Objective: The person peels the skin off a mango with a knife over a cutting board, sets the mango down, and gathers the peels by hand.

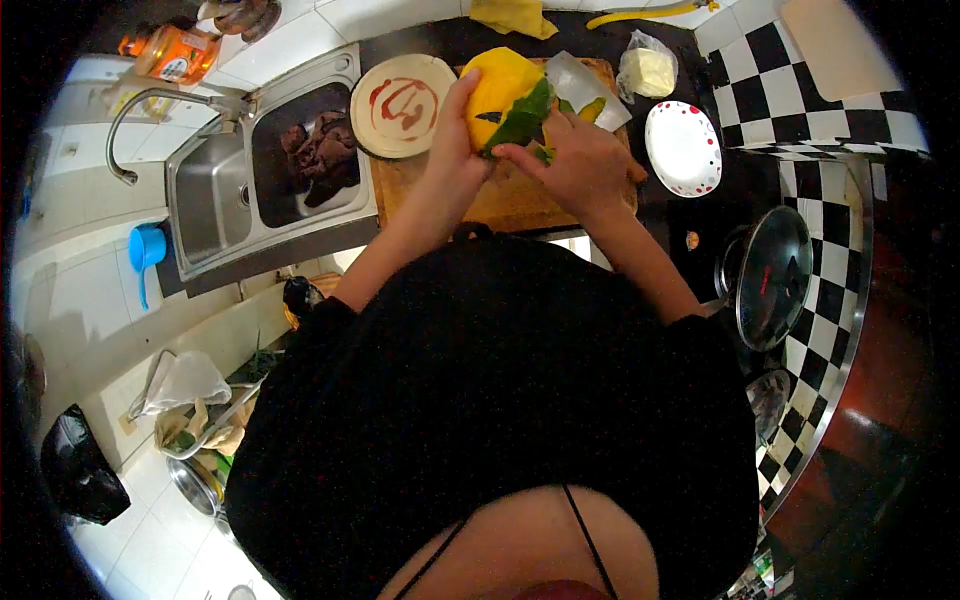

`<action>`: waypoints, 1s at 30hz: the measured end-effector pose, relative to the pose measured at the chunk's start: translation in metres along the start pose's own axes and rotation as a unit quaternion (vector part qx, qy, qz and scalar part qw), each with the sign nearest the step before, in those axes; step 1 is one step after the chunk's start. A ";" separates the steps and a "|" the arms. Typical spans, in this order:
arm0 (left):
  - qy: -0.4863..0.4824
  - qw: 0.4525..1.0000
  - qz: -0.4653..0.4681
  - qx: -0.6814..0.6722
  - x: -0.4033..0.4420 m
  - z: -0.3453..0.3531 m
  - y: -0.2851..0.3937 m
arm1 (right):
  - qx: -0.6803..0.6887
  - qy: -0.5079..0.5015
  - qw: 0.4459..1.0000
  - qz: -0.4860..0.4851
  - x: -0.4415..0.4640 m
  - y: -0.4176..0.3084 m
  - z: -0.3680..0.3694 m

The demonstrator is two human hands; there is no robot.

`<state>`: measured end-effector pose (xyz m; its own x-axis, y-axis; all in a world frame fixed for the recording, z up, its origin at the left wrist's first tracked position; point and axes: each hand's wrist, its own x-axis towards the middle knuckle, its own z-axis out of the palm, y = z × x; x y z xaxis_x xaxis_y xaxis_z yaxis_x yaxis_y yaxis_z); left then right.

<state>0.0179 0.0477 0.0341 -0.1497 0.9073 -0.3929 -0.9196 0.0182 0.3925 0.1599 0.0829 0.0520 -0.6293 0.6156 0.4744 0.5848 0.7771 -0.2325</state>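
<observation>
I locate the yellow fruit (498,75) first: it is raised over the wooden board (400,195), between the two hands. The left hand (458,130) grips it from its left flank, thumb along the near face. The right hand (585,165) is at the opposite side, its fingers curled against the green peel (528,112); I cannot tell whether they pinch it or conceal a tool.

I judge the step to be stripping peel from flesh. For a clean result, I would keep the left grip firm but light, since bare flesh is likely to be slippery and to bruise. I would draw the peel low and slowly along the surface, turn the fruit between strokes, and keep the left thumb out of the stroke's path.

Peel scraps (592,109) lie just beyond the right hand, near a flat grey sheet (575,80) that may be a blade; caution applies there. Left of the left hand is a round cream plate (405,68) with red marks. Right of the right hand, a dotted white plate (682,147) rests on the dark table (600,45). Farther left is the sink (215,175).
</observation>
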 end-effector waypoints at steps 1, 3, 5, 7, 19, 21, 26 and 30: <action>0.005 1.000 0.008 -0.001 0.003 0.000 0.001 | -0.014 -0.013 1.000 -0.002 0.000 -0.001 -0.001; 0.000 1.000 0.012 0.008 0.007 -0.003 0.001 | -0.029 -0.026 0.999 -0.003 -0.001 0.000 -0.001; -0.006 1.000 0.014 0.016 0.010 -0.004 0.002 | -0.025 -0.006 1.000 -0.010 -0.004 0.003 0.005; -0.039 0.999 0.017 0.018 0.012 -0.005 0.006 | -0.009 0.009 1.000 -0.019 -0.003 0.008 0.009; -0.166 0.979 -0.093 -0.074 0.002 -0.025 0.002 | 0.360 -0.155 0.918 0.061 0.015 0.050 0.005; -0.107 0.991 -0.056 -0.054 -0.001 -0.019 -0.002 | 0.427 -0.150 0.887 0.089 0.014 0.048 0.011; -0.019 0.999 -0.005 -0.039 -0.007 -0.010 -0.003 | 0.364 -0.166 0.910 0.105 0.014 0.049 0.012; -0.021 0.998 0.042 -0.051 -0.006 -0.018 0.000 | 0.244 -0.198 0.942 0.119 0.013 0.043 0.008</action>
<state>0.0122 0.0352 0.0214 -0.2144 0.9207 -0.3261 -0.9371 -0.0997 0.3345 0.1727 0.1258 0.0417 -0.7081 0.7056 0.0282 0.4898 0.5196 -0.7001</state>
